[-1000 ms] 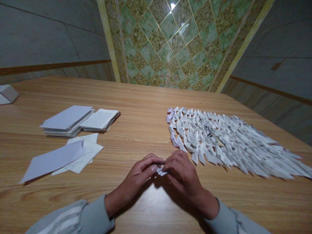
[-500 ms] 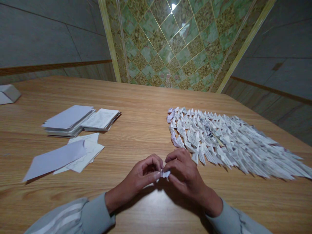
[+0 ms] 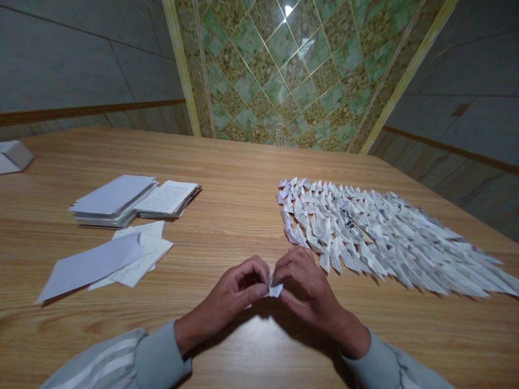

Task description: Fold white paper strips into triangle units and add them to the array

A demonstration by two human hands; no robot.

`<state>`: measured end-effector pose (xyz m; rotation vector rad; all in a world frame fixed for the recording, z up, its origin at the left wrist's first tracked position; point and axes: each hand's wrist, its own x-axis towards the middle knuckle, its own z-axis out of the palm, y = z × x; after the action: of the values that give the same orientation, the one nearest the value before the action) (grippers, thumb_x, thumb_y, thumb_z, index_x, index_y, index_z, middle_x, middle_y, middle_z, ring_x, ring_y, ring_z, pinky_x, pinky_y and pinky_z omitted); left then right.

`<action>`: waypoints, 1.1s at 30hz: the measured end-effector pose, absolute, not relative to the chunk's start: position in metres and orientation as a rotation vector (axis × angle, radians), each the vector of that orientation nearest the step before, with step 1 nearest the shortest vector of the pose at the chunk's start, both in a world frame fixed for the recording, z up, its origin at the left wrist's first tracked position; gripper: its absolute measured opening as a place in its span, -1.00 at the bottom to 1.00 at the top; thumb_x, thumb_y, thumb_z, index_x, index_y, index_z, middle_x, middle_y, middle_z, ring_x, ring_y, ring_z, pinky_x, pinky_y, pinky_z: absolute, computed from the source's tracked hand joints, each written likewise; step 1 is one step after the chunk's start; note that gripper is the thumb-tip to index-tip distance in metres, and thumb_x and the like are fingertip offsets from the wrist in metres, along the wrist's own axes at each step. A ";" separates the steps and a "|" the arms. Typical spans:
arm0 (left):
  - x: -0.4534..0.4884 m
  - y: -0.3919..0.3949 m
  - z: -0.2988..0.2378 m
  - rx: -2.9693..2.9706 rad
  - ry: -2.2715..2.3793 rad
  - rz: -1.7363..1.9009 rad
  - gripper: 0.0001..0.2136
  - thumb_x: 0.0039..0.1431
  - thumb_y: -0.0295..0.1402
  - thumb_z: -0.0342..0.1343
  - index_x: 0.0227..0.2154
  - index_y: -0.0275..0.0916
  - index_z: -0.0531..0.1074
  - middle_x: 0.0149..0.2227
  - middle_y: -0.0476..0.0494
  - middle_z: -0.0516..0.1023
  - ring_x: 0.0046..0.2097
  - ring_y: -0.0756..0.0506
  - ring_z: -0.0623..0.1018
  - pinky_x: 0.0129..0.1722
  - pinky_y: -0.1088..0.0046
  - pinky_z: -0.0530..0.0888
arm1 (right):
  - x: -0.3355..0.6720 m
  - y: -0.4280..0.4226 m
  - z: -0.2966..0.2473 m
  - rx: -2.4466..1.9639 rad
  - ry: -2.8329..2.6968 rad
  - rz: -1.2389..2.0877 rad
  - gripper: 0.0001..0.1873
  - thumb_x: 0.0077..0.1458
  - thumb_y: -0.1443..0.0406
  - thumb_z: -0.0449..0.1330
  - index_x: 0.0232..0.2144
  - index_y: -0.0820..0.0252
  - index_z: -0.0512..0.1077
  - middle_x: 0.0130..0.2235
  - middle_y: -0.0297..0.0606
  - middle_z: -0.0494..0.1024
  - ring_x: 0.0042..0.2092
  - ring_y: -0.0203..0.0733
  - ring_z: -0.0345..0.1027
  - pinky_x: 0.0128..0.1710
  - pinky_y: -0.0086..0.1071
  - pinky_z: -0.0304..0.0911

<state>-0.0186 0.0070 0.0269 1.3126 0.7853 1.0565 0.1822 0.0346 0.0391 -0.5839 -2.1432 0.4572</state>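
Note:
Between my two hands is a small piece of folded white paper (image 3: pixel 275 291), held just above the table. My left hand (image 3: pixel 243 283) pinches its left side with thumb and fingers. On the right side, the fingers of my right hand (image 3: pixel 305 280) are curled and closed on the same paper. Much of the fold is hidden behind my fingertips. Just beyond my right hand lie rows of small folded paper boats (image 3: pixel 365 232), pointed and packed close together, mostly white with print and a few pale lilac.
The wooden table (image 3: pixel 227 205) reaches back to a tiled wall (image 3: pixel 284 75). At left are a stack of paper sheets (image 3: pixel 113 194), a printed stack (image 3: pixel 168 197) touching it, and loose sheets (image 3: pixel 97 265). A white box (image 3: pixel 15 156) stands at the far left edge.
The folded paper has tilted slightly, showing a little more of its white face between my fingers. Both hands stay in nearly the same place, still holding it.

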 end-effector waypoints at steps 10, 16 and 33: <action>-0.018 0.006 0.024 1.352 0.802 1.080 -0.66 0.25 -0.01 0.19 -0.38 -0.22 0.40 -0.36 -0.05 0.42 -0.31 -0.07 0.43 -0.28 0.41 0.42 | 0.179 0.028 0.042 -0.554 -2.203 0.484 -0.85 0.15 0.45 0.09 -0.30 0.11 0.36 -0.36 -0.32 0.44 -0.28 -0.14 0.26 -0.17 -0.17 0.12; -0.017 0.005 0.022 1.429 0.973 1.213 -0.80 0.31 -0.17 0.14 -0.28 -0.20 0.46 -0.36 -0.05 0.48 -0.31 -0.07 0.50 -0.30 0.44 0.45 | 0.175 0.029 0.037 -0.611 -2.114 0.518 -0.87 0.27 0.38 0.12 -0.34 0.12 0.41 -0.40 -0.33 0.47 -0.29 -0.15 0.29 -0.22 -0.21 0.12; -0.022 0.006 0.024 1.861 1.159 1.310 -0.86 0.26 -0.48 0.17 -0.36 -0.20 0.61 -0.40 -0.04 0.65 -0.36 -0.05 0.60 -0.33 0.51 0.44 | 0.182 0.036 0.038 -0.732 -2.005 0.492 -0.85 0.32 0.28 0.16 -0.31 0.13 0.51 -0.40 -0.29 0.55 -0.32 -0.13 0.36 -0.26 -0.22 0.17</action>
<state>-0.0218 0.0055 0.0236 1.8614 1.1594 1.3101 0.1818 0.0360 0.0375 -0.7323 -2.0047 0.4925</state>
